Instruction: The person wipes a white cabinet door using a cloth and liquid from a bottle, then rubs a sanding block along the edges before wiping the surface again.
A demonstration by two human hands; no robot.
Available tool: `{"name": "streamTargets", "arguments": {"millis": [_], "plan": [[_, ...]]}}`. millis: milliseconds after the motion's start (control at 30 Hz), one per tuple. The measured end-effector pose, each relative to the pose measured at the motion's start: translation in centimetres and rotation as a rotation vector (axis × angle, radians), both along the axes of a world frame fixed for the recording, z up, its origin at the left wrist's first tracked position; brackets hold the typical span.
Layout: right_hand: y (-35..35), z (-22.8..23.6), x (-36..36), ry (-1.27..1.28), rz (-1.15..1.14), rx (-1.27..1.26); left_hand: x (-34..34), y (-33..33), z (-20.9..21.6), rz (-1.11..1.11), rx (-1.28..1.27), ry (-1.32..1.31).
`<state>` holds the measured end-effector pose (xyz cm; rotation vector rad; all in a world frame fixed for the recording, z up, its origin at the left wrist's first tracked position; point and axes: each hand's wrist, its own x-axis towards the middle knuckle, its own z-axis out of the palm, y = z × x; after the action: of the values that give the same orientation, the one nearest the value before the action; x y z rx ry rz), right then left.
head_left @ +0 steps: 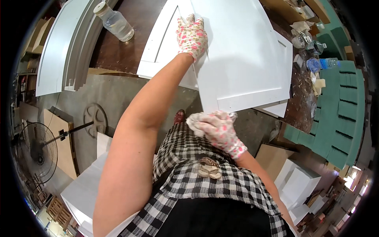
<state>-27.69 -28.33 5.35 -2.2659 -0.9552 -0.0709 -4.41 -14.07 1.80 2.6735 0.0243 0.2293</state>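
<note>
A white panelled cabinet door [244, 59] lies on top of another white door [162, 43] on a dark brown workbench [130, 43]. My left hand [192, 36], in a white glove with pink flowers, lies flat on the left edge of the upper door. My right hand [219, 130], in the same kind of glove, is closed on a white cloth [196, 121] at the near corner of that door.
A clear glass bottle [115, 21] lies on the bench at the left. White panels [65, 43] lean at the far left. Plastic bottles [321, 63] and scraps sit at the bench's right end beside green foam blocks [339, 114]. A standing fan [37, 152] is on the floor.
</note>
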Motion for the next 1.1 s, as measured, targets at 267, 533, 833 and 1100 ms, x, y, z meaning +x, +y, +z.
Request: {"name": "streamTargets", "arguments": {"millis": [267, 533, 833, 1100], "plan": [[-10.8, 1.5, 1.4, -0.309, -0.711, -0.342, 0.0, 0.4, -0.8, -0.007, 0.023, -0.015], [-2.0, -3.3, 2.2, -0.213, -0.642, -0.194, 0.4, 1.5, -1.6, -0.071, 0.137, -0.133], [-14.4, 0.6, 6.3, 0.39, -1.162, -0.141, 0.6, 0.7, -0.4, -0.163, 0.142, -0.153], [-17.4, -0.9, 6.1, 0.084, -1.091, -0.318, 0.8, 2.3, -1.0, -0.183, 0.082, -0.083]]}}
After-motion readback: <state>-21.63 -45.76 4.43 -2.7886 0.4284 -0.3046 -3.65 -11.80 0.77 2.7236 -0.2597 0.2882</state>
